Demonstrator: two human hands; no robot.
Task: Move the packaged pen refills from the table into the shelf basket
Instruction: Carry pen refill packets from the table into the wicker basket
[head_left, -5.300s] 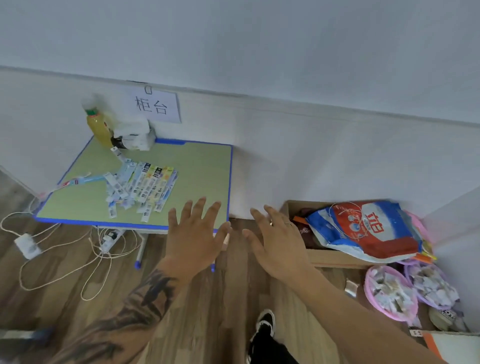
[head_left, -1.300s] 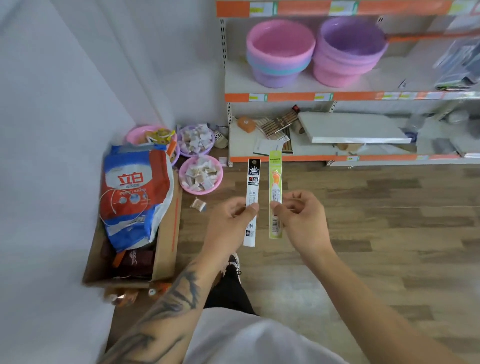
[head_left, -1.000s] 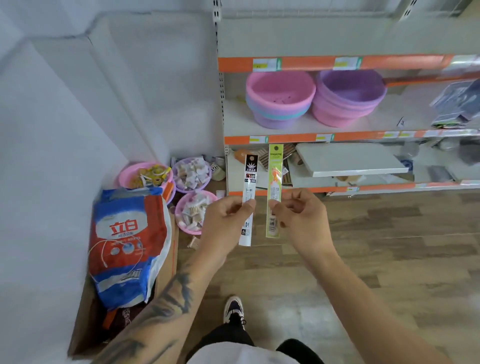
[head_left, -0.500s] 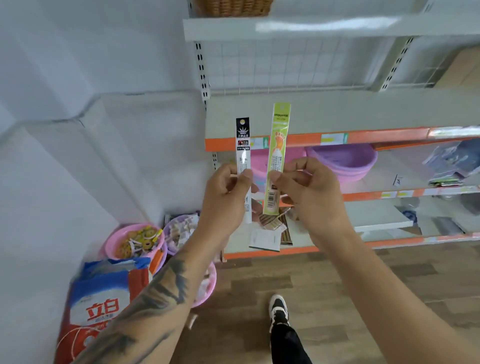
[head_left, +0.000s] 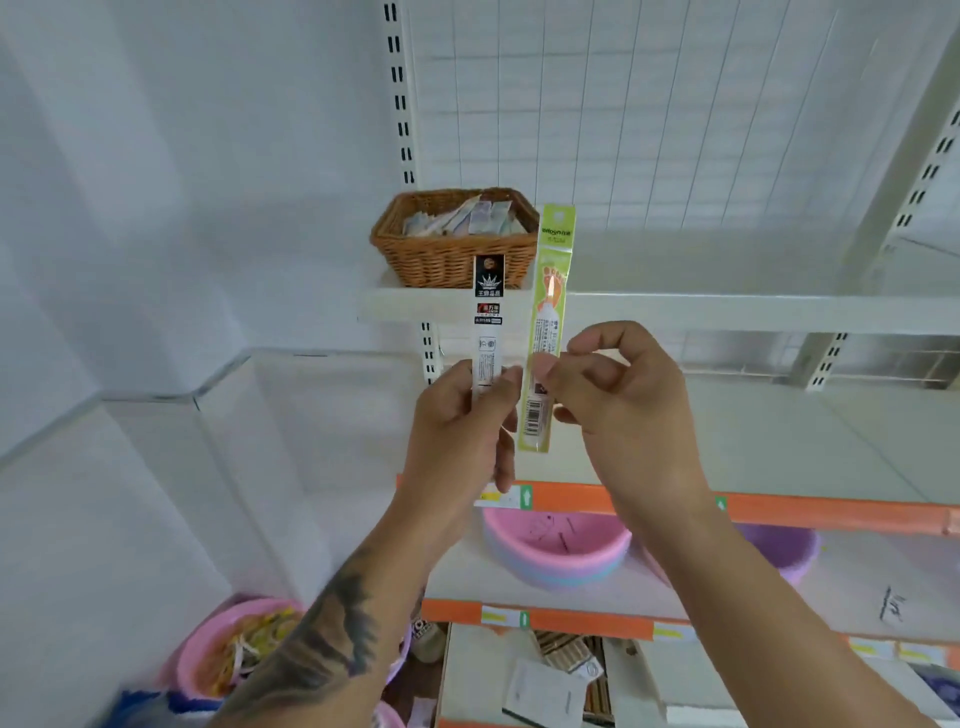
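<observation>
Since half a second back, both hands have risen and the wicker basket, then only a sliver at the top of the view, now sits in full sight. Left hand pinches the white refill pack with the black header; right hand pinches the green refill pack between thumb and forefinger. Each grip is clamped on the lower half of its pack. Both packs stand near upright, long axes vertical, side by side and just apart.

Basket sits at the left end of the top shelf, close to the shelf's front edge, with other packs already lying in it. It lies above and beyond the hands. The white pack's top overlaps the basket's front wall in view; the green pack's top stands level with the basket's right rim. Left hand looks the nearer. Judgement: the packs must go up over the rim, then tip forward to drop in.

Below: orange-edged shelves, a pink basin, a purple basin.
</observation>
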